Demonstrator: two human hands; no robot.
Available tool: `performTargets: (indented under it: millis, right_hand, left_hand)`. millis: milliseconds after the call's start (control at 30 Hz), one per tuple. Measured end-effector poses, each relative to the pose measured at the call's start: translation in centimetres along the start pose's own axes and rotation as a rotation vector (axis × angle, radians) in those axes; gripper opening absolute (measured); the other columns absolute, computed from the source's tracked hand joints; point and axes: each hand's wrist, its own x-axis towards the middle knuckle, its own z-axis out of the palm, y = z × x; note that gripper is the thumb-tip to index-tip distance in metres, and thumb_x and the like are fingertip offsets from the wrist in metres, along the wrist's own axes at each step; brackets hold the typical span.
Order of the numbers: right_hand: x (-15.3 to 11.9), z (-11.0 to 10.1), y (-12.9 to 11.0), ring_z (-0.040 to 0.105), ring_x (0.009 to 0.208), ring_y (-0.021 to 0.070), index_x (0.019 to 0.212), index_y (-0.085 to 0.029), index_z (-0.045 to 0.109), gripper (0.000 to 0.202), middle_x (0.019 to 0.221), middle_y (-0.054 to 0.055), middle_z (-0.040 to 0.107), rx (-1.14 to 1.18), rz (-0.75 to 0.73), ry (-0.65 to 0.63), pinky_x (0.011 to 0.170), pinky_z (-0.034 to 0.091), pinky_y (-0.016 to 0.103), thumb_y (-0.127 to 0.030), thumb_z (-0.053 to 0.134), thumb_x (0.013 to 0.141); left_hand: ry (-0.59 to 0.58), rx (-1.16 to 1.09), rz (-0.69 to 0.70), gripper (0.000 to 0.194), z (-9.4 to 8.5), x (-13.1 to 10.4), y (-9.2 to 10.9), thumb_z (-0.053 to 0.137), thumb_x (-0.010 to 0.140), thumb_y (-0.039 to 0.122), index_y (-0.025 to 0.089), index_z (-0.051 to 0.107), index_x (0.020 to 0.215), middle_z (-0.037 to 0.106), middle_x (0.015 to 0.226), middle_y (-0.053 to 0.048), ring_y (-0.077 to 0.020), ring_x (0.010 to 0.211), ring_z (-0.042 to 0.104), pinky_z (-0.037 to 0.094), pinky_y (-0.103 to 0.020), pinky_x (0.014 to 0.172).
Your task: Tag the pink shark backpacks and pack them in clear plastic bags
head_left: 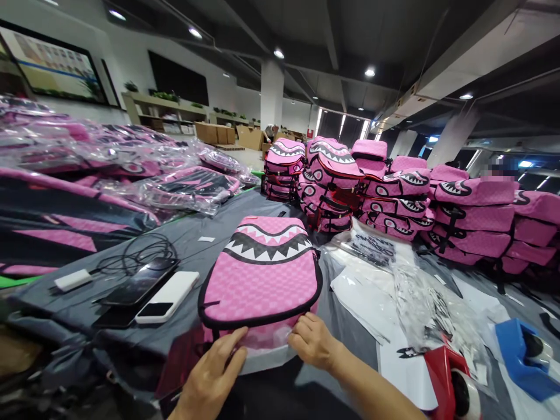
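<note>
A pink checkered backpack (262, 291) with a black-and-white shark-mouth print and black piping lies in front of me on the grey cloth. At its near end, a whitish translucent sheet (269, 353) shows; whether it is paper or plastic I cannot tell. My left hand (214, 370) pinches the left side of this sheet with thumb and forefinger, touching the backpack's lower edge. With curled fingers, my right hand (315, 343) grips the sheet's right side, close under the black piping. What lies beneath the sheet is hidden.
Left are a white power bank (168, 296), a dark phone (142, 282) and cables. Plastic-wrapped backpacks (188, 189) pile up beyond. Stacked pink backpacks (475, 219) line the right back. Clear bags (420, 297), snips (411, 353), and red (441, 373) and blue (516, 356) tape dispensers lie right.
</note>
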Motion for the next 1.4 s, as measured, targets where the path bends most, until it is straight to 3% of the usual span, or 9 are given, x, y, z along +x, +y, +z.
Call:
performTargets:
  millis: [167,300,367,633,833,967,1033,1200,1400]
  right_hand:
    - [-4.1,1.1,-1.2,0.048,0.063,0.0162,0.085,-0.019,0.058,0.024,0.070,0.001,0.052,0.098,0.151,0.064,0.060,0.042,0.029,-0.012,0.039,0.097]
    - [-4.9,-1.6,-1.2,0.061,0.081,0.0221,0.121,-0.013,0.057,0.037,0.090,0.010,0.064,0.336,0.221,-0.152,0.071,0.052,0.033,-0.038,0.050,0.094]
    - [-4.2,-2.3,-0.8,0.063,0.080,0.0210,0.129,-0.014,0.054,0.039,0.093,0.009,0.068,0.306,0.279,-0.336,0.071,0.052,0.031,-0.036,0.054,0.097]
    - [-0.8,-1.0,0.6,0.063,0.067,0.0164,0.090,-0.019,0.066,0.017,0.077,0.000,0.071,0.174,0.244,-0.787,0.055,0.037,0.027,-0.035,0.071,0.091]
    - [-1.0,-3.1,1.2,0.057,0.069,0.0125,0.085,-0.020,0.063,0.022,0.086,0.000,0.067,0.202,0.146,-0.539,0.061,0.038,0.025,-0.027,0.052,0.102]
    - [-0.3,-4.2,1.5,0.061,0.097,0.0145,0.086,-0.020,0.060,0.024,0.108,0.003,0.071,0.257,0.030,-0.452,0.080,0.042,0.028,-0.020,0.045,0.105]
    - [0.3,-4.4,1.8,0.061,0.096,0.0143,0.087,-0.020,0.058,0.021,0.102,0.004,0.072,0.280,-0.020,-0.542,0.080,0.042,0.029,-0.023,0.047,0.105]
    - [2.2,-4.4,2.8,0.057,0.080,0.0147,0.100,-0.019,0.061,0.013,0.087,0.000,0.068,0.242,-0.115,-0.740,0.069,0.042,0.027,-0.031,0.056,0.103]
    - [4.2,-5.6,3.1,0.058,0.082,0.0132,0.094,-0.023,0.065,0.006,0.095,-0.002,0.068,0.232,-0.281,-0.819,0.066,0.041,0.027,-0.027,0.065,0.098]
  left_hand:
    - [-0.078,-0.092,-0.063,0.021,1.2,-4.4,3.0,0.054,0.092,0.004,0.015,0.064,0.107,0.068,0.114,-0.013,-0.0227,0.103,0.070,0.061,-0.033,0.090]
    - [-0.114,-0.225,-0.267,0.037,0.8,-5.4,2.7,0.053,0.098,0.020,0.022,0.056,0.134,0.064,0.120,-0.010,-0.0203,0.104,0.071,0.063,-0.030,0.092]
    - [-0.173,-0.315,-0.340,0.044,0.6,-5.1,2.1,0.043,0.101,0.019,0.029,0.048,0.143,0.064,0.117,-0.005,-0.0161,0.099,0.073,0.062,-0.025,0.092]
    - [-0.331,-0.354,-0.312,0.031,0.0,-2.7,1.6,0.036,0.106,0.027,0.023,0.057,0.128,0.069,0.106,-0.004,-0.0168,0.088,0.076,0.063,-0.026,0.087]
    - [-0.340,-0.276,-0.217,0.032,-0.6,-0.1,1.6,0.034,0.106,0.031,0.017,0.057,0.124,0.066,0.101,-0.007,-0.0149,0.077,0.075,0.060,-0.020,0.072]
    - [-0.437,-0.419,-0.257,0.029,-1.2,0.3,1.3,0.035,0.106,0.029,0.021,0.061,0.095,0.062,0.085,0.001,-0.0084,0.063,0.067,0.054,-0.014,0.060]
    - [-0.400,-0.404,-0.165,0.025,-1.4,0.1,0.7,0.038,0.104,0.022,0.022,0.061,0.092,0.067,0.088,0.000,-0.0097,0.072,0.069,0.056,-0.015,0.068]
    - [-0.339,-0.468,0.384,0.039,-1.3,2.0,-1.6,0.033,0.097,0.001,0.020,0.067,0.099,0.075,0.113,-0.004,-0.0115,0.117,0.064,0.051,-0.020,0.102]
    - [-0.467,-0.565,0.660,0.034,-0.4,5.9,-2.4,0.035,0.095,0.001,0.020,0.062,0.089,0.066,0.073,0.002,-0.0144,0.070,0.060,0.050,-0.030,0.105]
